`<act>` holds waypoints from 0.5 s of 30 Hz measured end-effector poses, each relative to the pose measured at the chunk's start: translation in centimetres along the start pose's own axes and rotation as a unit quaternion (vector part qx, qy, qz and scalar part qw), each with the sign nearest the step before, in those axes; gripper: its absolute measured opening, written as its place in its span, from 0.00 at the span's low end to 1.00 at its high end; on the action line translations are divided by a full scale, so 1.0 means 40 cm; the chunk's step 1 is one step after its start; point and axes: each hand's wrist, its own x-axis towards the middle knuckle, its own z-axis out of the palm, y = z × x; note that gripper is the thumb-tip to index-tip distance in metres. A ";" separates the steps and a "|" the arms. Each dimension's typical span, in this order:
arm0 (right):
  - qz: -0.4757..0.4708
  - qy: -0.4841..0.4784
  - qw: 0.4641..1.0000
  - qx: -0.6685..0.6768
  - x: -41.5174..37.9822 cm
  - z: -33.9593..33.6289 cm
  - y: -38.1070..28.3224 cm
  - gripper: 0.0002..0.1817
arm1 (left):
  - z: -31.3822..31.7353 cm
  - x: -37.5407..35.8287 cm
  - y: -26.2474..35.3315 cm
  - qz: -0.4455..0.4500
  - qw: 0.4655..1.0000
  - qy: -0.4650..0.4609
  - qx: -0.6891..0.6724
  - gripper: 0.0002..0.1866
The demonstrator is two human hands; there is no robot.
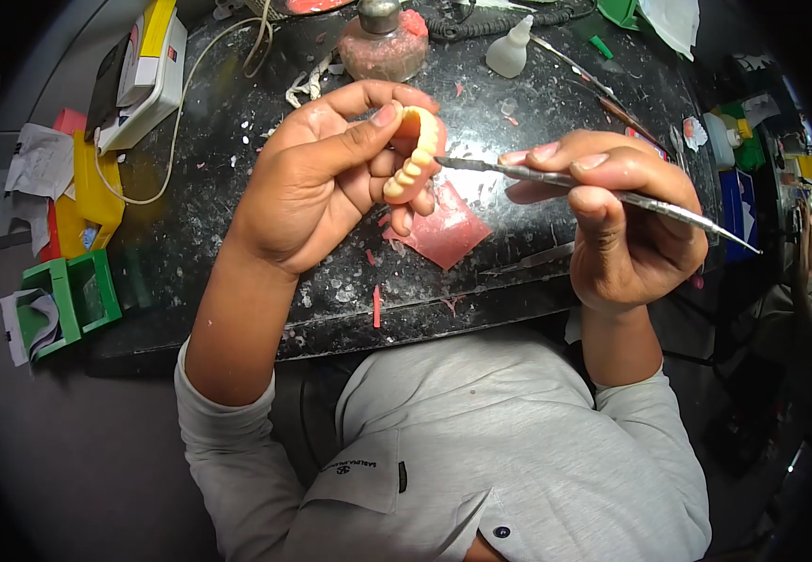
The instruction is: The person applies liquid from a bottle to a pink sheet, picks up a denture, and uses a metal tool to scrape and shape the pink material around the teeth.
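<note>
My left hand (317, 178) holds a wax denture (415, 161) with a row of cream teeth set in pink wax. Its thumb presses the upper end while fingers support it from behind. My right hand (626, 201) grips a slim metal wax carver (654, 202) like a pen. The carver's flat dark tip meets, or nearly meets, the pink wax at the denture's right side; exact contact is hard to make out. Below the denture, a pink wax sheet (448, 232) lies on the black worktop (331, 314).
At the back stand a glass spirit lamp (383, 49) smeared with pink wax and a small white dropper bottle (510, 51). Green trays (69, 302) and a white box (148, 84) with a cable are at left. Further tools (603, 89) lie back right.
</note>
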 end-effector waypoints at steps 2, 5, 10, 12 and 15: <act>0.002 0.006 1.000 0.005 -0.002 0.002 0.000 0.12 | -0.001 0.000 0.000 0.001 1.000 -0.001 0.000 0.19; 0.008 0.017 1.000 0.015 -0.004 -0.003 0.000 0.11 | -0.012 0.001 -0.001 0.003 1.000 -0.023 -0.018 0.19; 0.041 0.042 0.998 0.015 -0.012 -0.025 -0.004 0.12 | -0.030 -0.001 -0.004 0.046 0.997 -0.058 -0.027 0.20; 0.048 0.053 0.997 0.022 -0.018 -0.031 -0.004 0.12 | -0.037 0.002 -0.004 0.058 0.994 -0.080 -0.035 0.20; 0.051 0.062 0.996 0.034 -0.029 -0.044 0.000 0.12 | -0.033 0.002 -0.001 0.074 0.989 -0.112 -0.055 0.21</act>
